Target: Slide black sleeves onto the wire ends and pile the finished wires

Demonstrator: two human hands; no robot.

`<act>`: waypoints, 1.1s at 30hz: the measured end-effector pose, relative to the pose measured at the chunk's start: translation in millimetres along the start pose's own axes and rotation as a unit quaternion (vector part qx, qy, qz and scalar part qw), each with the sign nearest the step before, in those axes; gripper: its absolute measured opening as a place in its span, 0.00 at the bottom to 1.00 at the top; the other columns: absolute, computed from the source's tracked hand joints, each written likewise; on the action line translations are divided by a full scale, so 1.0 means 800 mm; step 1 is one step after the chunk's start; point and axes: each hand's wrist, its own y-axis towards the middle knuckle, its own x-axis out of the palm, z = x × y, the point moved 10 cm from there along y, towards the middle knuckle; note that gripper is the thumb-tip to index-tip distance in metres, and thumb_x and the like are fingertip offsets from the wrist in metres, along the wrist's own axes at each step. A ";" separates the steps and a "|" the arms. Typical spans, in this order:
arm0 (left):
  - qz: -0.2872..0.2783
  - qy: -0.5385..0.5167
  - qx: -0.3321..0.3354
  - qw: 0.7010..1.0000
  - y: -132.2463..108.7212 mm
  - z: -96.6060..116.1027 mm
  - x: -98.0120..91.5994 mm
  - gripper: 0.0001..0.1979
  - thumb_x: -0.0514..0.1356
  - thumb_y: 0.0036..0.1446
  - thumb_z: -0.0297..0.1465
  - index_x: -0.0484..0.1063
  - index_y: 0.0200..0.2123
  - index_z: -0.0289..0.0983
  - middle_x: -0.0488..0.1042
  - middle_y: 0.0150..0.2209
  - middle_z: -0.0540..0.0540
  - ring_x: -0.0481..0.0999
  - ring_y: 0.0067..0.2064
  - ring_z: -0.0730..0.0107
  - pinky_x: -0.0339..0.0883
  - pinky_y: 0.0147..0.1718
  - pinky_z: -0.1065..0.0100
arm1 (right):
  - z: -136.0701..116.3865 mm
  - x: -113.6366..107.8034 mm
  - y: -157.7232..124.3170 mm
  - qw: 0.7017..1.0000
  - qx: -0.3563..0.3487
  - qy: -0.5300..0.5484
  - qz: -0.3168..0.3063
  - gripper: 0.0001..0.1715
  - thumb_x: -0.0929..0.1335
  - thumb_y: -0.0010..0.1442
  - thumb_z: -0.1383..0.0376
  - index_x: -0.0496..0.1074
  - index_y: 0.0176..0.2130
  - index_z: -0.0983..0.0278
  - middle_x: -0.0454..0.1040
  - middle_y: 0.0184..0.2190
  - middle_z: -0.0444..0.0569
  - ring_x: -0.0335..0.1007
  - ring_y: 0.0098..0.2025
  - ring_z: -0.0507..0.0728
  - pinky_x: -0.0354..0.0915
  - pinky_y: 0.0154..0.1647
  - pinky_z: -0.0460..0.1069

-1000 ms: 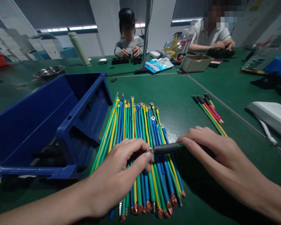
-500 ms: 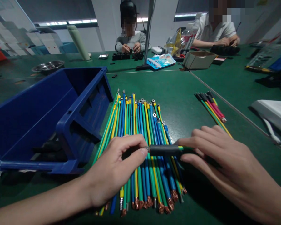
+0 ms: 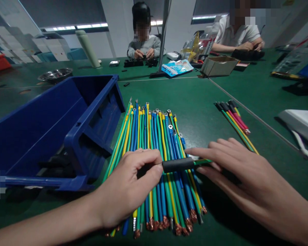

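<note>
A short black sleeve (image 3: pixel 178 165) sits on a green-and-yellow wire (image 3: pixel 203 162) held level across a row of cables. My left hand (image 3: pixel 136 181) pinches the wire's left end, right beside the sleeve; its thumb and forefinger cover that tip. My right hand (image 3: pixel 236 174) is curled around the wire to the right of the sleeve, with its forefinger stretched out towards the sleeve. Beneath both lie many blue and green-yellow cables (image 3: pixel 156 136), ring terminals at their far ends and bare copper strands at several near ends.
A blue bin (image 3: pixel 74 136) with dark pieces inside stands at left. Several black-sleeved cables (image 3: pixel 234 118) lie at right, near a white device (image 3: pixel 300 121). Farther back are a steel bowl (image 3: pixel 55 74), a green bottle (image 3: pixel 88 49), a cardboard box (image 3: pixel 218 66) and two people working.
The black sleeve has shifted slightly left against my left fingertips, covering the metal that showed there. My right forefinger has straightened and reached left.
</note>
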 end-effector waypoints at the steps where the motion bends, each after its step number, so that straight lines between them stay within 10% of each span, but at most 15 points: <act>1: 0.001 0.001 -0.003 1.000 0.000 -0.001 0.000 0.16 0.48 0.63 0.32 0.55 0.22 0.39 0.56 0.23 0.55 0.57 0.27 0.72 0.49 0.26 0.68 | 0.001 0.001 -0.001 1.000 0.000 0.004 0.000 0.19 0.61 0.68 0.66 0.62 0.58 0.59 0.69 0.33 0.46 0.63 0.32 0.55 0.57 0.31 0.50; 33: -0.126 0.008 0.066 0.990 -0.008 0.012 0.031 0.13 0.47 0.63 0.29 0.52 0.24 0.40 0.57 0.26 0.54 0.60 0.32 0.68 0.52 0.35 0.64 | 0.010 0.001 0.000 0.995 0.021 0.096 0.019 0.15 0.66 0.66 0.60 0.72 0.52 0.53 0.74 0.29 0.43 0.68 0.30 0.54 0.60 0.32 0.50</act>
